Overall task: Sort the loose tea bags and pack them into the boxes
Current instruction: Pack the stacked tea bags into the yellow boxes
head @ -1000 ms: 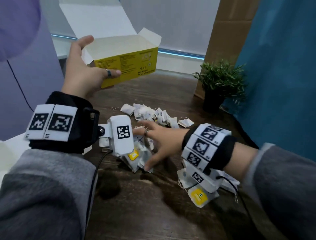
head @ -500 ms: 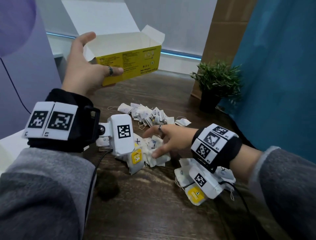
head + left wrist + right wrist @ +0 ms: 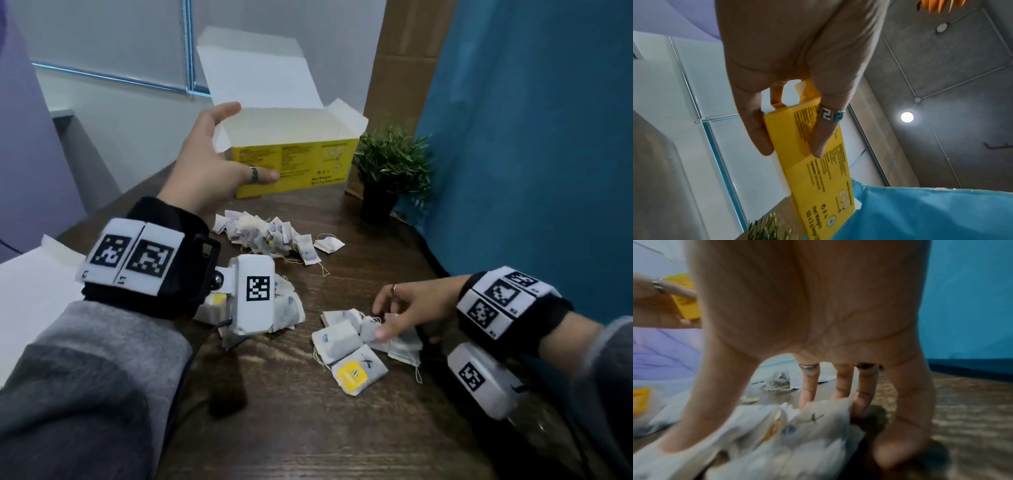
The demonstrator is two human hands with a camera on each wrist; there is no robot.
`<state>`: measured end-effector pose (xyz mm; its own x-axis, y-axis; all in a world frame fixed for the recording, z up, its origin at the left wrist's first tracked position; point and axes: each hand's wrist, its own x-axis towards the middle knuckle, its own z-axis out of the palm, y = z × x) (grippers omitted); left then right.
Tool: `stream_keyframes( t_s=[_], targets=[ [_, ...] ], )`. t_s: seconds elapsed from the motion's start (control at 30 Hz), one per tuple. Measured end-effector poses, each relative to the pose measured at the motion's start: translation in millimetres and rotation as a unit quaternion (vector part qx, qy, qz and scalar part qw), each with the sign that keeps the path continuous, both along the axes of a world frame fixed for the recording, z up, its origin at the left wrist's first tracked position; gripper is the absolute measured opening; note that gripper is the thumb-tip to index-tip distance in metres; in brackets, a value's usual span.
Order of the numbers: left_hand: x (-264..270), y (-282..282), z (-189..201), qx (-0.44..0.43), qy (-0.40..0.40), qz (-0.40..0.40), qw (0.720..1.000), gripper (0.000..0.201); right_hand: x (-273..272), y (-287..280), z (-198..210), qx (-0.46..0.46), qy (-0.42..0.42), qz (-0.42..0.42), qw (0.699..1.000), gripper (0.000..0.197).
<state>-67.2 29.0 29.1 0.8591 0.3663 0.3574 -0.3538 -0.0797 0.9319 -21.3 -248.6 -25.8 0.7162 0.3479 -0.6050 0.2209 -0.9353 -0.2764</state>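
My left hand (image 3: 250,144) holds an open yellow tea box (image 3: 294,168) above the far side of the table, thumb on its printed front and fingers behind; the left wrist view shows that hand (image 3: 791,152) pinching the box (image 3: 818,170) at one end. The box's inside looks white and bare. My right hand (image 3: 383,317) rests with spread, fairly straight fingers on a cluster of white tea bags (image 3: 346,342) at the front right; one bag has a yellow tag (image 3: 352,375). In the blurred right wrist view the right hand (image 3: 740,423) straddles these bags (image 3: 797,434).
A far pile of tea bags (image 3: 270,236) lies below the box, and another pile (image 3: 287,308) sits partly hidden under my left wrist. A potted plant (image 3: 390,171) stands at the back right by a blue curtain (image 3: 531,171). White card (image 3: 30,284) lies at the left table edge.
My right hand has moved from the middle pile rightward to the front-right cluster of bags. My left hand keeps hold of the yellow box.
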Motion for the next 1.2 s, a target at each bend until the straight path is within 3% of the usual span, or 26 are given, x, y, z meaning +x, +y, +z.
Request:
stream_keyframes(
  t_s=[0.13,0.33,0.6,0.7,0.77,0.9,1.0,1.2],
  targets=[
    [-3.6,-16.9,-11.1,0.040,0.009,-0.023,0.999,0.088,-8.2,4.3,-14.6,-0.018,-0.055,0.037,0.998,0.054],
    [-33.0,-38.5,-42.2,0.141,0.019,-0.053,0.988,0.084,-9.9,0.0,-16.5,0.052,-0.039,0.038,0.997,0.039],
    [-56.5,-31.7,-64.4,0.173,0.003,-0.070,0.982,0.084,-7.4,-26.2,-12.4,0.116,-0.079,0.009,0.990,0.037],
    [-56.7,-30.2,-67.7,0.140,0.009,-0.083,0.987,0.089,-4.7,-44.6,5.4,0.137,-0.133,-0.010,0.982,0.037],
    [-57.9,-31.0,-68.2,0.117,0.017,-0.094,0.989,0.090,-5.0,-55.5,23.1,0.202,-0.185,-0.044,0.961,0.037],
    [-56.9,-30.9,-67.5,0.141,0.039,-0.106,0.984,0.090,-15.0,-53.3,68.9,0.383,-0.260,-0.099,0.881,0.037],
    [-55.2,-32.6,-67.7,0.142,0.053,-0.129,0.980,0.090,-23.0,-27.4,97.7,0.443,-0.270,-0.070,0.852,0.037],
    [-50.8,-29.4,-71.8,0.134,0.067,-0.156,0.976,0.094,-23.6,36.9,103.5,0.420,-0.185,0.028,0.888,0.037]
  ],
)
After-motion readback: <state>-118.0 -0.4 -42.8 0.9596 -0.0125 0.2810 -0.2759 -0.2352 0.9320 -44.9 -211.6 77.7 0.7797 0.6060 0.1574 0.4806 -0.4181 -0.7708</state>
